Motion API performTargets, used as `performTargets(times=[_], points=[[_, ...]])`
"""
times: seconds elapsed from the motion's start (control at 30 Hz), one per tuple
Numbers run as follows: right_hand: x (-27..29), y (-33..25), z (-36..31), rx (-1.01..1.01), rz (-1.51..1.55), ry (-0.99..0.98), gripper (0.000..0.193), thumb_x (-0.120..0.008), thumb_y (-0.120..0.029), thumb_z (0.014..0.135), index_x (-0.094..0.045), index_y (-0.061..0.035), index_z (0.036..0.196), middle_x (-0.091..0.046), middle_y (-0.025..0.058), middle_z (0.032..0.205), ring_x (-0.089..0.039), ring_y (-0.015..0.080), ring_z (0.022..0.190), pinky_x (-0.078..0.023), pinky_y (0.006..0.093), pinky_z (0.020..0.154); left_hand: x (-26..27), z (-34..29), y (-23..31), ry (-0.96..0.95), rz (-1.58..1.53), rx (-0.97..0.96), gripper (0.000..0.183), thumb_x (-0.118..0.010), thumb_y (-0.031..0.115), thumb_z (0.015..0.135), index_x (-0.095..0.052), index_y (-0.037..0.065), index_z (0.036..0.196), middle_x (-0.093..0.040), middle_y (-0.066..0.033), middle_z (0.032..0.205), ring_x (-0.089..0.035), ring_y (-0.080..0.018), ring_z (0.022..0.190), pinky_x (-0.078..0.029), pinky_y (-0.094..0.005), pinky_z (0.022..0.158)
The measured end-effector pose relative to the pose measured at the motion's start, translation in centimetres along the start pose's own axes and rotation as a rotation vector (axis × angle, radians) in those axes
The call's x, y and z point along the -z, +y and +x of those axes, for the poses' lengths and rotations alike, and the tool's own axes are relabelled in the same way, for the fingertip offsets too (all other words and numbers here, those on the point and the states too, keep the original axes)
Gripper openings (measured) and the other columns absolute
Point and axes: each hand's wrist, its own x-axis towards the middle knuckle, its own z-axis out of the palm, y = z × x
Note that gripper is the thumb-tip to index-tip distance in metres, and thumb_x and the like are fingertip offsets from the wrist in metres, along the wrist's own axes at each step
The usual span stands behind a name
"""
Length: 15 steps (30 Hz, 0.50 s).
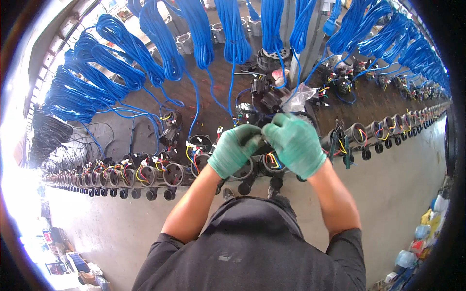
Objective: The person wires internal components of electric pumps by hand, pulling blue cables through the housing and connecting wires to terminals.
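My left hand point(235, 150), in a green glove, is closed in a pinch at the near edge of the workbench. Its fingertips meet those of my right hand point(295, 145), gloved alike and slightly blurred. Whatever sits between the fingers is too small and too covered to make out. Just below them are a round black housing point(243, 169) and another housing point(273, 162) with red, yellow and blue wires poking out. Beyond the fingers lie dark parts point(271, 101) and a blue cable point(235, 104) running down from a hanging coil.
Bundled blue cables point(196, 36) hang along the far side. Black housings point(173, 174) with coloured wires line the bench's near edge. Green-handled pliers point(334, 145) rest to the right of my right hand. A clear plastic bag point(300, 98) lies on the dark bench top point(213, 85).
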Motion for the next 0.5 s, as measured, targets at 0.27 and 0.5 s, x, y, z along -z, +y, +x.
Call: performTargets(times=[0.27, 0.5], points=[[2.3, 1.9, 3.3, 0.349, -0.199, -0.128, 0.009, -0.07, -0.012, 0.083, -0.073, -0.0099, 0.091, -0.069, 0.0055, 0.094, -0.07, 0.0267, 0.097, -0.059, 0.0399, 0.079, -0.8, 0.4, 0.5, -0.143, -0.601, 0.31, 0.027, -0.066, 0.022, 0.109, -0.069, 0.001, 0.127, -0.077, -0.0066, 0.107, -0.073, -0.0135, 0.092, -0.061, -0.0318, 0.082], [4.4, 3.6, 0.2, 0.223, 0.0, -0.205, 0.011, -0.072, -0.018, 0.09, -0.074, -0.0091, 0.095, -0.067, 0.0075, 0.091, -0.07, 0.0281, 0.095, -0.059, 0.0424, 0.078, -2.6, -0.5, 0.0, 0.044, -0.564, 0.264, 0.021, -0.056, 0.015, 0.113, -0.062, 0.002, 0.129, -0.073, -0.0109, 0.123, -0.072, -0.0216, 0.118, -0.059, -0.0383, 0.104]])
